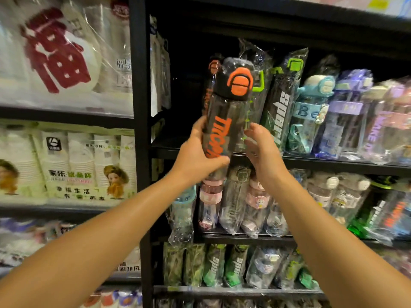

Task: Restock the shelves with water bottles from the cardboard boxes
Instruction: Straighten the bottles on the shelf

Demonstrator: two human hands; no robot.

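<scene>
Right now we have the orange-capped water bottle (224,121) raised in front of the upper shelf (311,162), tilted slightly, its base hanging below the shelf's front edge and its cap level with the tops of the bottles already standing there. Our left hand (200,154) grips its lower body, thumb curled across the front over the orange lettering; our right hand (262,150) sits against the bottle's right side with fingers loosely spread, steadying more than clasping, and we cannot tell how much of it actually touches the bottle. Behind it stands another orange-capped bottle (213,70) at the left end of the row, then a green-capped sport bottle (282,103) in crinkled clear wrap, then a blue character bottle (311,107) and purple ones further right. The open dark gap lies left of the row, beside the black upright post (140,107). We judge the placement unfinished: the base has yet to clear the shelf lip. The risks, as we see them, are catching the base on that edge, or nudging the wrapped neighbours so they topple like dominoes, since they stand close together. The smooth bottle could also slip if only one hand truly holds it. Below, the lower shelf (244,237) holds more wrapped bottles that a dropped one would strike.
</scene>
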